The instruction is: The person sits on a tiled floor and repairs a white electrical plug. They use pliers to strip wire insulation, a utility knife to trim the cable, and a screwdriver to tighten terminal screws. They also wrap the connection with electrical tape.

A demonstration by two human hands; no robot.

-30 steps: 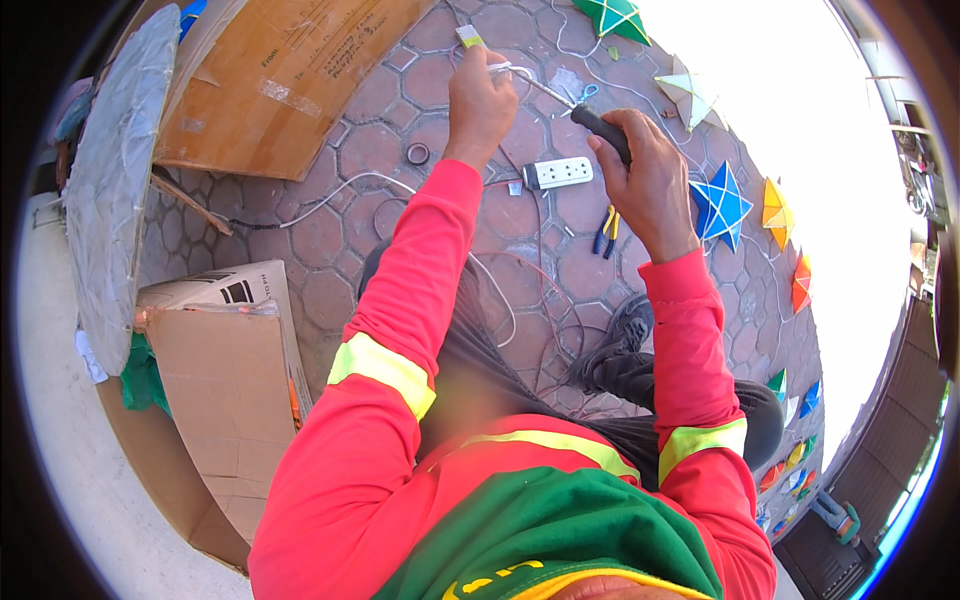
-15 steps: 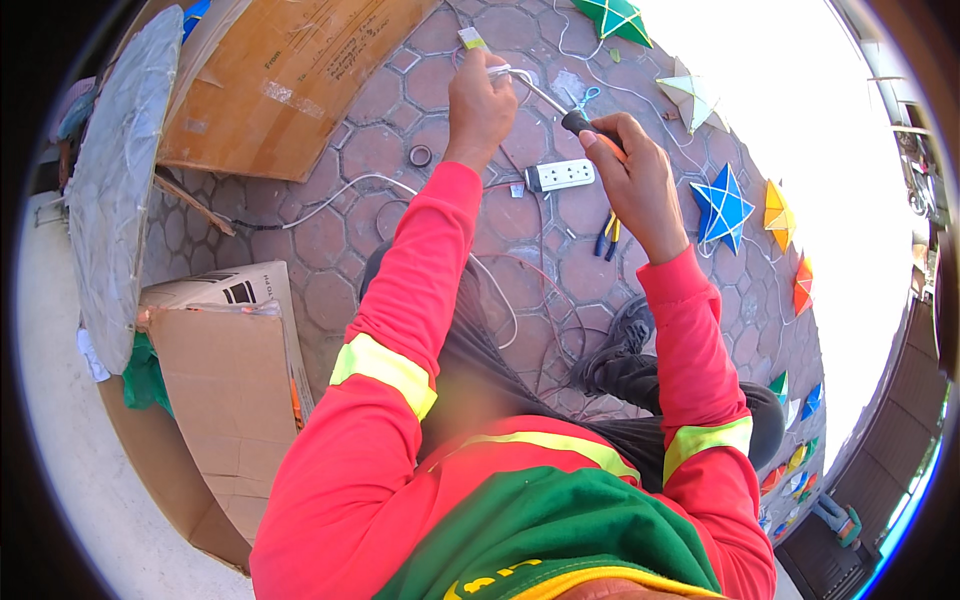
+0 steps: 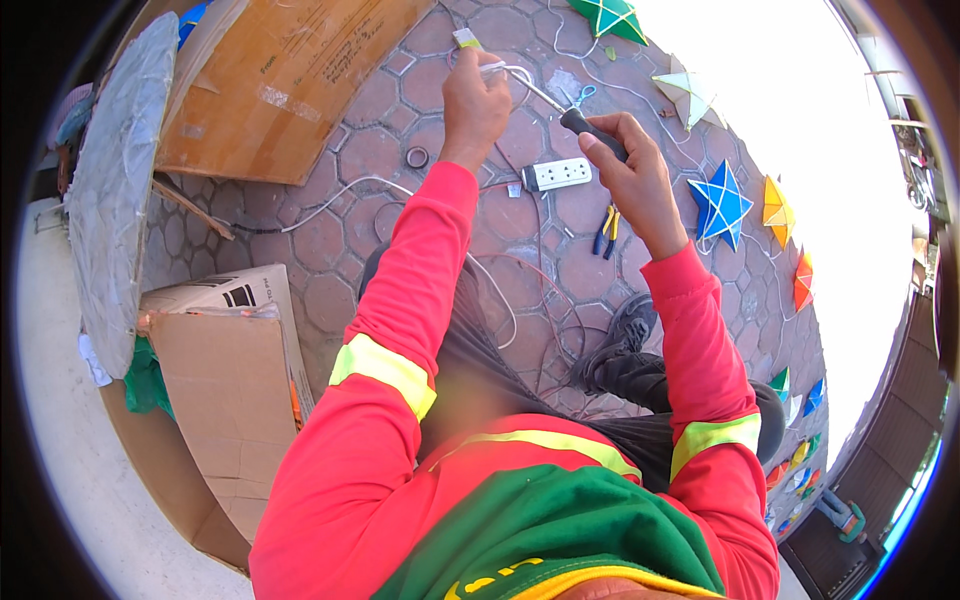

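My left hand (image 3: 475, 108) is closed around a small white and yellow-green piece (image 3: 465, 38), whose kind I cannot make out. A white cord (image 3: 522, 72) loops out beside its fingers. In my right hand (image 3: 630, 165) is a screwdriver (image 3: 576, 121) with a dark handle, its metal shaft slanting up and left to the left hand. The shaft's tip is hidden at the fingers and cord. Below, between the two hands, a white power strip (image 3: 557, 175) lies on the paving. Yellow-and-black pliers (image 3: 606, 232) rest near the right wrist.
A roll of dark tape (image 3: 417, 157) and light-blue scissors (image 3: 580, 96) lie on the paving. Star lanterns, including a blue one (image 3: 721, 205), line the right, joined by wires. Cardboard boxes (image 3: 220, 400) stand left, near a large grey disc (image 3: 120, 190). Cables run by my shoe (image 3: 615, 345).
My right hand has turned slightly around the screwdriver handle, and its orange part no longer shows. My left hand stays nearly in place, still holding the small piece.
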